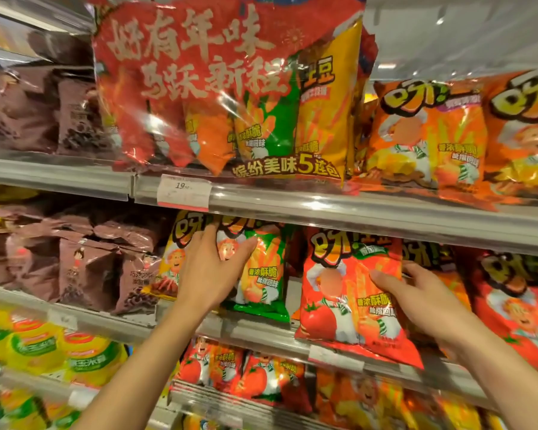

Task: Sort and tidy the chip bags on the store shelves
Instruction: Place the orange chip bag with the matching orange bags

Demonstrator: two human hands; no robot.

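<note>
The big red multipack on the upper shelf is showing "好有年味" and "马跃新程" in pale letters, with "缤纷美味5连包" along its bottom edge. A price tag below it is reading "19". The green bag and the red tomato bag are both carrying "香浓酥脆".

Two bare forearms, with no sleeves, watch, rings or gloves showing anywhere along them, end in the left hand and the right hand, each slim with long fingers and short, plain, unpainted nails.
</note>
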